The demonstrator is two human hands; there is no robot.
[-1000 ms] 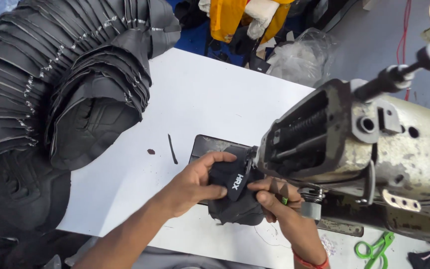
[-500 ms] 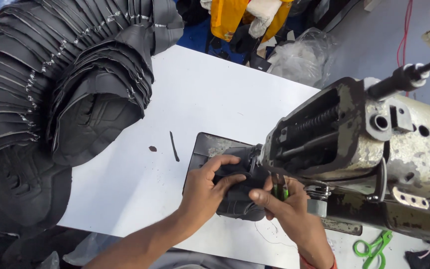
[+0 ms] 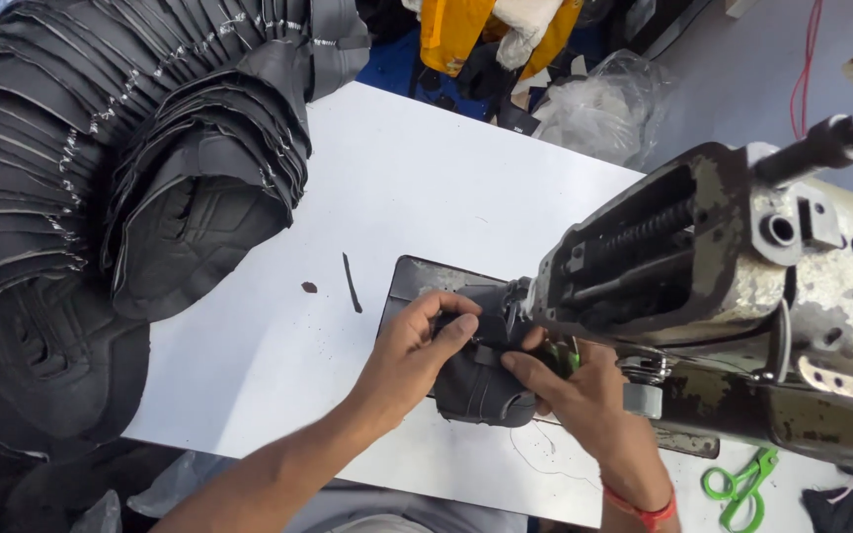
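Note:
A dark grey fabric piece lies under the head of a worn industrial sewing machine, on the dark metal plate set in the white table. My left hand presses on the piece from the left, fingers curled over its top edge. My right hand pinches the piece from the right, just below the machine head, with a small green object beside the fingers. The needle area is hidden by the machine head and my fingers.
A tall curved stack of black stitched shoe-upper pieces fills the left side. A thin dark strip and a small dark scrap lie on the table. Green-handled scissors rest at the lower right. Plastic bags sit behind the table.
Both hands have pushed the fabric piece further under the machine head. The left hand's fingers now curl tighter over its top edge.

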